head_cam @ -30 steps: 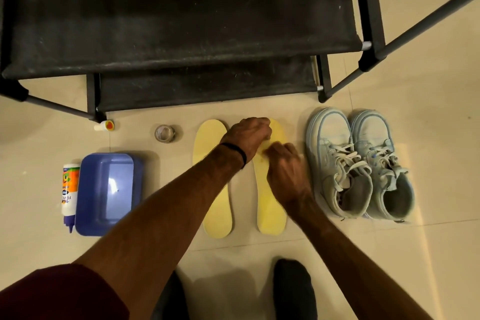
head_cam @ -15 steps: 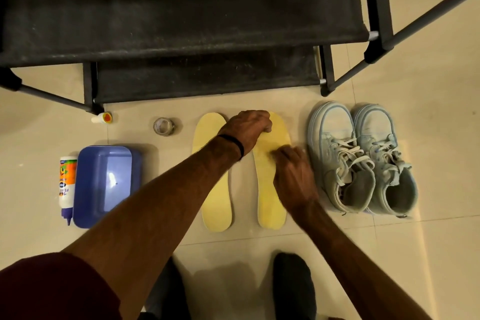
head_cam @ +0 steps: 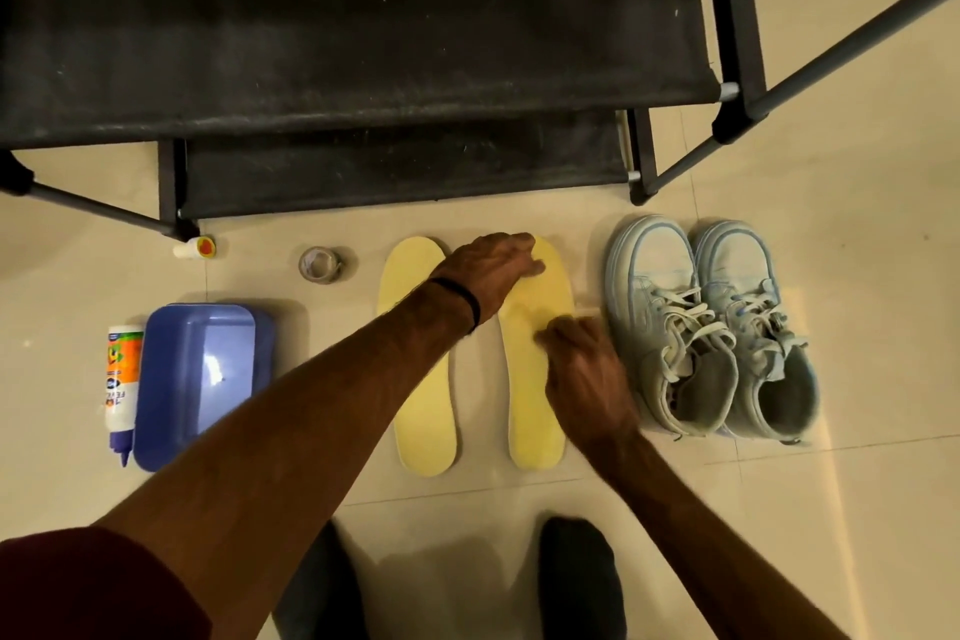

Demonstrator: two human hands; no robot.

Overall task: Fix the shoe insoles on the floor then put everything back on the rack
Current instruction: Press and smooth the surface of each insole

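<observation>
Two yellow insoles lie side by side on the tiled floor in front of the black shoe rack [head_cam: 363,68]. The left insole [head_cam: 421,379] lies untouched. My left hand [head_cam: 493,270] reaches across and presses down on the toe end of the right insole [head_cam: 532,411]. Fingers of my right hand [head_cam: 582,369] rest on that insole's middle near its right edge, blurred by motion. A short pale strip [head_cam: 587,309] pokes out at that edge. A pair of light blue sneakers [head_cam: 670,327] stands just right of the insoles.
On the floor to the left are a clear tape roll [head_cam: 320,265], a small tube with an orange cap [head_cam: 195,248], a blue plastic tray [head_cam: 197,379] and a glue bottle [head_cam: 123,369]. My feet in dark socks [head_cam: 576,577] are below the insoles.
My right hand has slid from the insole's upper part down toward its middle. My left hand has stayed on the toe end.
</observation>
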